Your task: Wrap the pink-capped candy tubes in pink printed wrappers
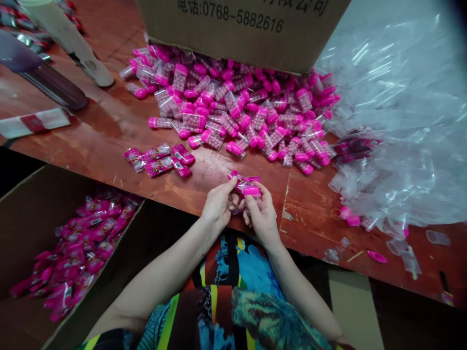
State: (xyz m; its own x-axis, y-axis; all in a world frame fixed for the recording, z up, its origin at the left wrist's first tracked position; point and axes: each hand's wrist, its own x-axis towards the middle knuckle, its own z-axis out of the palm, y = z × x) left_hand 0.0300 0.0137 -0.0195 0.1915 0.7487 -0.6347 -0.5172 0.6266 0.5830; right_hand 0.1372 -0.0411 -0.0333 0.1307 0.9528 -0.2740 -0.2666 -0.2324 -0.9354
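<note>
Near the table's front edge my two hands are close together. My left hand (220,200) pinches a pink printed wrapper (243,183) at its left end. The fingers of my right hand (263,212) are closed round a small container with a pink cap (251,191), which lies against the wrapper. My fingers partly hide both items. Several pink printed packets (159,160) lie flat on the table to the left of my hands. Beyond my hands spreads a large heap of clear containers (228,109) with pink caps and small pale balls inside.
A cardboard box (241,29) stands behind the heap. Clear plastic bags (408,121) cover the right side of the red-brown table (204,184). At lower left, an open carton (29,209) holds many pink packets. Tubes (51,80) lie at upper left.
</note>
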